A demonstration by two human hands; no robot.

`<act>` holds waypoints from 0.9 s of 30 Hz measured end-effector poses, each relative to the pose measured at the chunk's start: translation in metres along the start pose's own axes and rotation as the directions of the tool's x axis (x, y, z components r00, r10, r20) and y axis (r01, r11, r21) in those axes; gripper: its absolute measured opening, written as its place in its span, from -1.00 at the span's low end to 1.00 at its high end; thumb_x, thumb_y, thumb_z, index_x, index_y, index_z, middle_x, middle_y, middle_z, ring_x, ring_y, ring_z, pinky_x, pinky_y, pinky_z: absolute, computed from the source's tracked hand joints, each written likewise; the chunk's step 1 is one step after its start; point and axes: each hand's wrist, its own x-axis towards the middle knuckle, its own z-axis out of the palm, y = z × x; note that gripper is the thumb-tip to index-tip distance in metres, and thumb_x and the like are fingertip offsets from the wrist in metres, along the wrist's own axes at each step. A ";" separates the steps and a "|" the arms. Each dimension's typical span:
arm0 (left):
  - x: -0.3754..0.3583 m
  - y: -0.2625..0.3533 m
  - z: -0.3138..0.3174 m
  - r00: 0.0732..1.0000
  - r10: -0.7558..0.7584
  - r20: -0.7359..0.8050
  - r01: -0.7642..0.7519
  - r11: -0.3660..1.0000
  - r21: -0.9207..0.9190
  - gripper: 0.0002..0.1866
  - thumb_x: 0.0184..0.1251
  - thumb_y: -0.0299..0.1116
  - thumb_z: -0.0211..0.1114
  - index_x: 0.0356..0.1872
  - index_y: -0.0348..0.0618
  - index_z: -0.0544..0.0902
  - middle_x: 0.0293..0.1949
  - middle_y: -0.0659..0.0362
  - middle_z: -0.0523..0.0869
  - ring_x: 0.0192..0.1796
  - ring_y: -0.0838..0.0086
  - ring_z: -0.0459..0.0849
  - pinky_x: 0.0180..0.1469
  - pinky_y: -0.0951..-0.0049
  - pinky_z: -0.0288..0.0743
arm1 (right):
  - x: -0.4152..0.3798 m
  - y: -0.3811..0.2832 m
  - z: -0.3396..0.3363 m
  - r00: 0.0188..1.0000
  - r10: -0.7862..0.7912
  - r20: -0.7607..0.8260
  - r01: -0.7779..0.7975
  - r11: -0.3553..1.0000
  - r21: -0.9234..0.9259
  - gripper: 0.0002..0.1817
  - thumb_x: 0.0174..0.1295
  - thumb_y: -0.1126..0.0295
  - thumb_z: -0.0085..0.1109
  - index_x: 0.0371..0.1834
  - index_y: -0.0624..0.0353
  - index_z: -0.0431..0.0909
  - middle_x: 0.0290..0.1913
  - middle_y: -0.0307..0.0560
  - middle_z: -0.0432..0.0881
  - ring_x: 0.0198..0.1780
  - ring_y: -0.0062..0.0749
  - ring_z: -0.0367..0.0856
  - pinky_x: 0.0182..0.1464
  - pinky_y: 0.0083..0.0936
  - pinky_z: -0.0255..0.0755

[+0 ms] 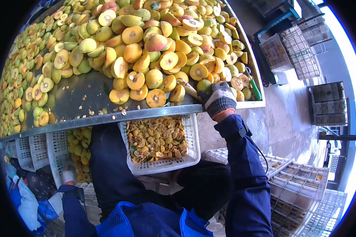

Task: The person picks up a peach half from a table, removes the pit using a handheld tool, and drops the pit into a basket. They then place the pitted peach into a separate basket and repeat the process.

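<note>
My right hand (220, 98), in a grey, black and white knit glove, is closed at the table's front edge. A wooden-handled pitting tool (192, 90) with a metal loop runs into its fingers. A greenish fruit (204, 85) lies against those fingers. Halved yellow peach-like fruit (156, 98), many with brown hollows or stones, is heaped just beyond. My left hand (68, 176) is low at the left beside a white crate, showing as a small pale shape above the wrist; its fingers cannot be made out.
A metal rim (103, 119) edges the fruit-laden table. Under it, between my knees, a white basket (164, 168) holds pits and scraps. A green-handled tool (256, 91) lies in the table's right corner. Crates (296, 181) stand at my right, others (61, 152) at left.
</note>
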 end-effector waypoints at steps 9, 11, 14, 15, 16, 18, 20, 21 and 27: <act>-0.014 0.014 0.027 0.996 0.082 0.035 -0.077 0.992 -0.104 -0.56 0.17 -0.09 0.42 0.00 -0.14 0.74 -0.11 -0.06 0.80 0.03 0.02 0.75 0.06 0.12 0.60 | 0.014 0.024 0.006 0.974 0.022 0.224 -0.101 0.932 0.349 -0.50 0.08 0.02 0.49 -0.16 0.26 0.69 -0.23 0.23 0.69 -0.12 0.11 0.68 -0.02 -0.11 0.55; -0.013 0.010 0.031 0.992 0.127 0.018 -0.125 0.987 -0.104 -0.53 0.16 -0.06 0.41 0.02 -0.13 0.73 -0.11 -0.07 0.80 0.04 0.00 0.74 0.06 0.10 0.60 | 0.005 0.023 0.009 0.995 0.058 0.075 -0.078 0.950 0.303 -0.51 0.07 0.05 0.50 -0.14 0.25 0.69 -0.22 0.21 0.69 -0.13 0.11 0.67 -0.02 -0.11 0.55; 0.000 -0.003 0.050 0.975 0.168 0.149 -0.193 0.966 0.175 -0.55 0.16 -0.09 0.41 0.00 -0.14 0.74 -0.08 -0.10 0.79 0.07 -0.03 0.73 0.08 0.10 0.59 | -0.003 0.008 0.011 0.946 -0.029 -0.322 0.096 0.976 0.194 -0.45 -0.13 0.16 0.57 -0.02 0.08 0.66 -0.16 0.12 0.65 -0.13 0.14 0.64 -0.01 -0.07 0.55; 0.012 -0.026 0.072 0.956 0.244 0.161 -0.279 0.926 0.254 -0.56 0.16 -0.09 0.40 -0.02 -0.15 0.74 -0.07 -0.10 0.78 0.08 -0.03 0.72 0.08 0.10 0.59 | -0.007 -0.018 -0.024 0.992 -0.080 -0.101 0.098 0.976 0.195 -0.52 -0.13 0.19 0.51 -0.06 0.01 0.69 -0.17 0.14 0.65 -0.11 0.16 0.64 -0.01 -0.03 0.54; 0.022 -0.042 0.088 0.932 0.318 0.172 -0.359 0.874 0.329 -0.58 0.17 -0.10 0.40 -0.03 -0.15 0.74 -0.05 -0.10 0.78 0.09 -0.04 0.72 0.08 0.09 0.59 | -0.002 -0.027 -0.010 0.989 -0.138 0.058 0.126 0.975 0.181 -0.61 -0.04 0.20 0.41 -0.09 -0.02 0.71 -0.18 0.17 0.65 -0.08 0.17 0.65 0.00 -0.02 0.54; 0.004 -0.006 0.055 0.957 0.117 0.266 -0.174 0.964 0.199 -0.57 0.20 -0.05 0.37 -0.06 -0.16 0.75 0.02 -0.08 0.77 0.12 -0.02 0.70 0.11 0.08 0.59 | 0.007 -0.033 -0.004 0.989 -0.119 0.089 0.108 0.987 0.119 -0.72 0.05 0.21 0.34 -0.17 0.00 0.76 -0.16 0.15 0.67 -0.08 0.12 0.67 -0.02 -0.09 0.56; 0.002 0.026 0.037 0.976 0.142 0.164 -0.165 0.976 0.140 -0.62 0.23 -0.10 0.36 -0.10 -0.18 0.75 -0.02 -0.08 0.77 0.08 -0.03 0.71 0.07 0.08 0.59 | 0.021 -0.027 0.002 0.975 -0.137 0.175 0.130 0.990 0.052 -0.69 0.04 0.21 0.36 -0.13 -0.02 0.78 -0.15 0.14 0.67 -0.10 0.08 0.68 -0.04 -0.15 0.58; 0.003 0.037 0.031 0.989 0.133 0.066 -0.139 0.987 0.079 -0.67 0.26 -0.14 0.34 -0.14 -0.19 0.74 -0.06 -0.09 0.77 0.03 -0.03 0.72 0.03 0.07 0.60 | 0.026 -0.026 0.015 0.980 -0.107 0.170 0.098 0.993 0.059 -0.71 0.03 0.21 0.37 -0.16 0.00 0.78 -0.16 0.14 0.67 -0.11 0.08 0.68 -0.04 -0.14 0.58; -0.038 0.251 -0.152 0.773 0.604 -0.195 -0.620 0.784 -0.030 -0.81 0.34 -0.33 0.26 -0.37 -0.25 0.70 -0.44 -0.06 0.70 -0.37 0.06 0.69 -0.27 0.11 0.53 | 0.029 0.083 -0.014 0.931 -0.079 -0.357 0.204 0.923 0.326 -0.80 -0.01 0.28 0.33 -0.38 0.15 0.70 -0.40 0.09 0.67 -0.25 0.04 0.68 -0.15 -0.14 0.59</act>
